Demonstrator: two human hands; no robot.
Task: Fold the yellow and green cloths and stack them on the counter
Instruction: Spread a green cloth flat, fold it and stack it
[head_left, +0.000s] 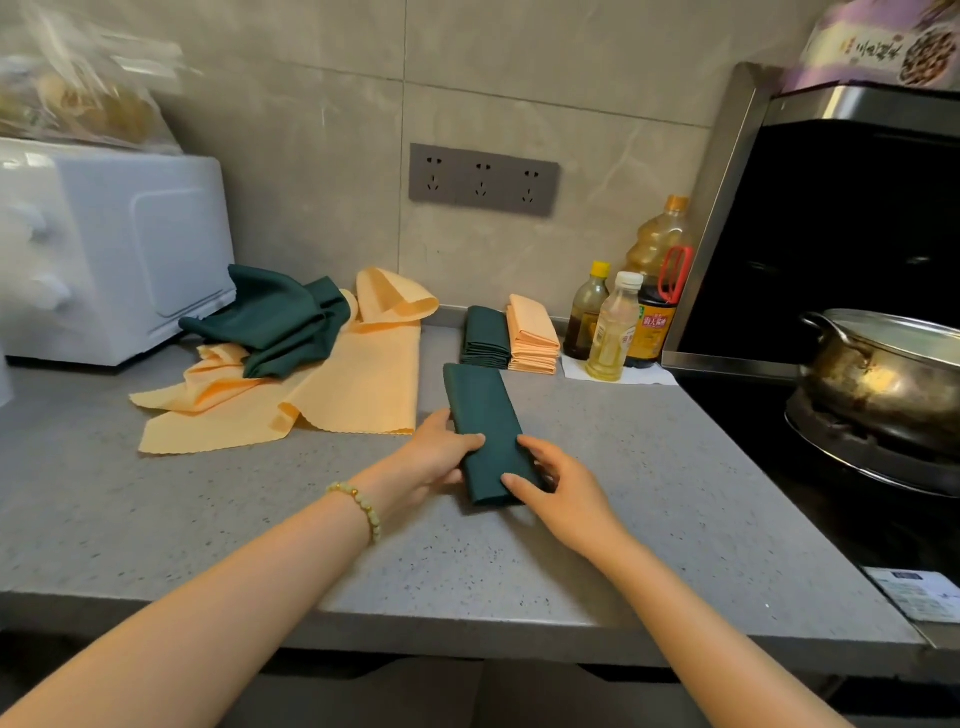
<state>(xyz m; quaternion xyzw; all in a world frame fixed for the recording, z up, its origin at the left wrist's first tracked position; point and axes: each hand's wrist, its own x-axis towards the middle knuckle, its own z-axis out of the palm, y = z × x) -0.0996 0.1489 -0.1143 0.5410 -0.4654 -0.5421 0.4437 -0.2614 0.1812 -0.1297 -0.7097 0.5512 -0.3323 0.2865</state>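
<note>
A folded green cloth (485, 415) lies as a long narrow strip on the grey counter (649, 467). My left hand (441, 452) grips its near left edge, thumb on top. My right hand (556, 483) grips its near right edge, fingers over the cloth. At the back stand a stack of folded green cloths (485, 338) and, touching it on the right, a stack of folded yellow cloths (532, 335). To the left lies a loose heap: unfolded yellow cloths (358, 389) with a crumpled green cloth (280, 319) on top.
A white microwave (104, 249) stands at the back left. Oil and sauce bottles (615, 332) stand right of the stacks. Further right are a black stove with a metal pot (883, 374) and a range hood. The counter's front edge runs below my forearms.
</note>
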